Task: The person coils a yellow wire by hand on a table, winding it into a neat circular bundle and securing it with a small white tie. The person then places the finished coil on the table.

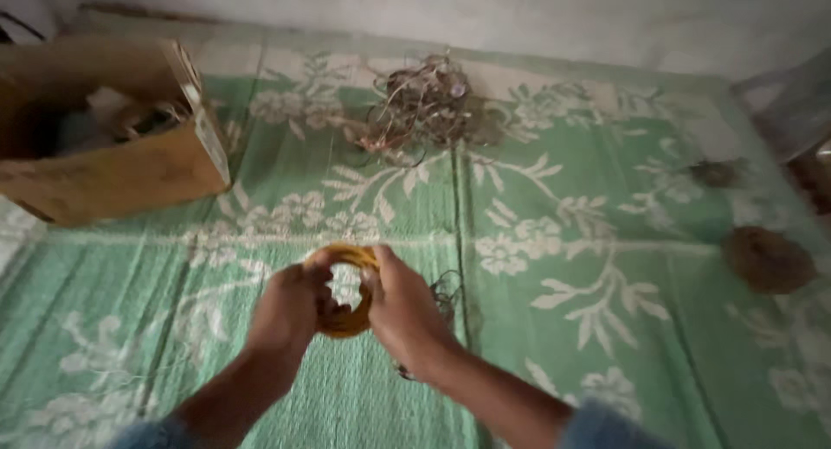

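Head view: a yellow wire coil point(344, 293) is gripped above the green floral mat point(537, 241) by left hand point(286, 311) and right hand point(400, 309), both closed; loops are best kept even and tight.

A small yellow coil of wire point(346, 315) forms a round ring. It is upright, gripped on both sides, above a green floral mat point(554, 267).
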